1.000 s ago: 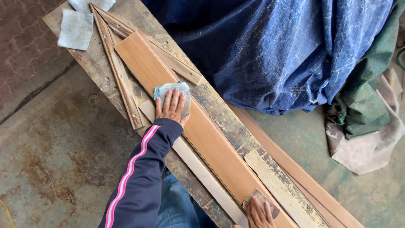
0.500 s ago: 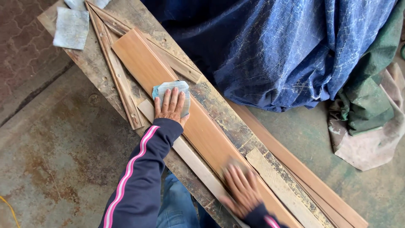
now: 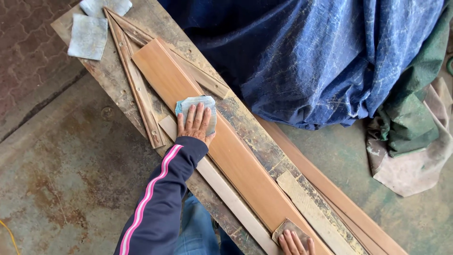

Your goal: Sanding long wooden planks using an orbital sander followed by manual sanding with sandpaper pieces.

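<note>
A long orange-brown board (image 3: 236, 160) lies diagonally on a worn wooden bench (image 3: 111, 78). My left hand (image 3: 194, 123) presses flat, fingers spread, on a pale grey-blue sandpaper sheet (image 3: 207, 104) resting on the board's upper half. At the bottom edge my right hand (image 3: 295, 243) is only partly in view. Its fingers rest on a small brown sanding piece (image 3: 288, 228) at the board's lower end.
Thin moulding strips (image 3: 137, 89) and a pale slat (image 3: 226, 193) lie beside the board. Two loose grey sheets (image 3: 87, 35) sit at the bench's far end. A blue tarp (image 3: 321, 56) and green cloth (image 3: 410, 118) cover something to the right. More boards (image 3: 339, 198) lie beyond the bench.
My right hand slid up the board with the brown piece, then came back down to the board's lower end. My left hand stayed on the grey sheet.
</note>
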